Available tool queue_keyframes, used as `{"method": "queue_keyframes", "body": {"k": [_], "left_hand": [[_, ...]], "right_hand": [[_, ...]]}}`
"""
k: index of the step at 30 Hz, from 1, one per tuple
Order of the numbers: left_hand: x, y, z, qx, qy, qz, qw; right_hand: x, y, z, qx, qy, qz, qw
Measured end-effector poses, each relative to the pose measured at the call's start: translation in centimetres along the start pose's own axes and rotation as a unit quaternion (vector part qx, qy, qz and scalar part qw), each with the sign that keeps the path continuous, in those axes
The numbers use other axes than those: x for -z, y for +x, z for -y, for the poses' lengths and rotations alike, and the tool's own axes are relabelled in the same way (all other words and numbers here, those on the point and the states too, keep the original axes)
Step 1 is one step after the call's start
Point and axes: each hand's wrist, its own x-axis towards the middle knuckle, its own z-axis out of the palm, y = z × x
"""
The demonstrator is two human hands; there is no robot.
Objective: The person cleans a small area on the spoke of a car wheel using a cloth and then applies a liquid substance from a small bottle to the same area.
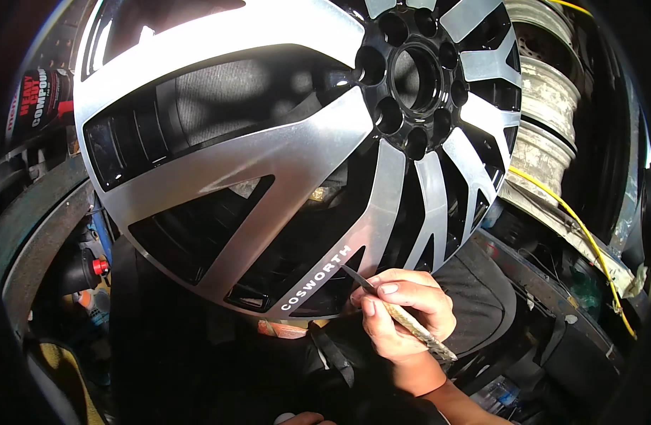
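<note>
The right hand (403, 312) pinches a thin blade tool (400, 312) pen-style, tip at the lower rim of the alloy wheel (268, 156) (propped on the lap, face up) for close control. The left hand is barely visible below the wheel; I cannot tell its grip.

Harsh glare, deep shadows, fisheye edges

the large black-and-silver spoked alloy wheel (268, 142) fills the upper middle, its hub (415, 76) toward the upper right. the right hand (403, 312) sits just below the wheel's lower rim, the thin pointed tool (382, 301) it holds touching that rim. behind the wheel to the right stands a stack of bare metal rims (548, 106), a yellow cable (587, 234) running down beside them. a dark bottle (38, 99) lies at the far left.
</note>
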Motion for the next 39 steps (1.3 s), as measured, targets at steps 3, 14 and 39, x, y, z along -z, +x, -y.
{"method": "queue_keyframes", "body": {"k": [3, 14, 39], "left_hand": [[-0.2, -0.1, 0.1, 0.013, -0.011, -0.008, 1.0], [-0.2, -0.1, 0.1, 0.018, -0.008, -0.025, 0.999], [-4.7, -2.9, 2.1, 0.058, -0.056, -0.064, 0.995]], "right_hand": [[0.0, 0.0, -0.3, 0.012, 0.01, 0.003, 1.0], [0.0, 0.1, -0.2, 0.034, -0.021, 0.052, 0.998], [-0.2, 0.2, -0.4, 0.031, -0.019, 0.049, 0.998]]}}
